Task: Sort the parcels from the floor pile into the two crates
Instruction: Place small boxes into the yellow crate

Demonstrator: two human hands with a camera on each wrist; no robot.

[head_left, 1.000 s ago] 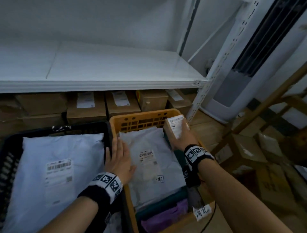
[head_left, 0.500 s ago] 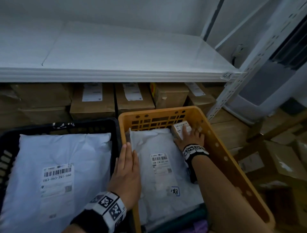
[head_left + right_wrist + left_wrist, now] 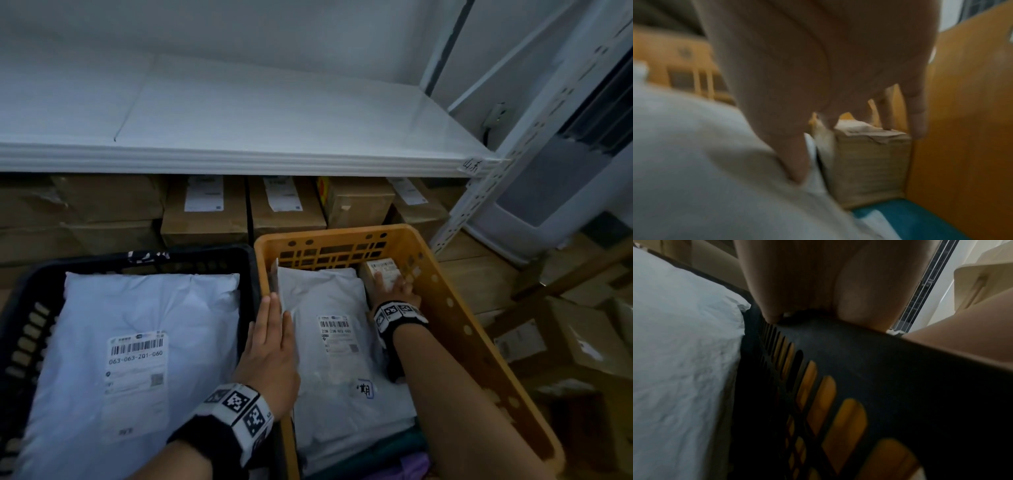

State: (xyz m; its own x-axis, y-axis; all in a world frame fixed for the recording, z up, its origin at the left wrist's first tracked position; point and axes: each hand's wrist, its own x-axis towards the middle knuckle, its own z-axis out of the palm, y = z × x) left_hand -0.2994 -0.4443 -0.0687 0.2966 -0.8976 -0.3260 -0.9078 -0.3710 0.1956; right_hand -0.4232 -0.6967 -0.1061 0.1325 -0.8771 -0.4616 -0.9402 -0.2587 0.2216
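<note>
Small box going into the orange crate

The right hand [image 3: 394, 291] is resting spread fingers on a small brown cardboard box [image 3: 382, 272] in the perforated orange plastic crate's [image 3: 455, 318] far corner — the left hand [image 3: 270, 346] (fingers straight) is lying flat beside a grey plastic mailer [image 3: 329, 342]

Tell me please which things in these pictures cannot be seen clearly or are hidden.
- Small box: head view, the right hand covers its near part; right wrist view, its label is blurred.
- Grey bag in the orange crate: the left hand covers its left edge.
- Parcels beneath that bag: only teal and purple edges show.
- Floor pile: dim, cut off at the right edge.
</note>
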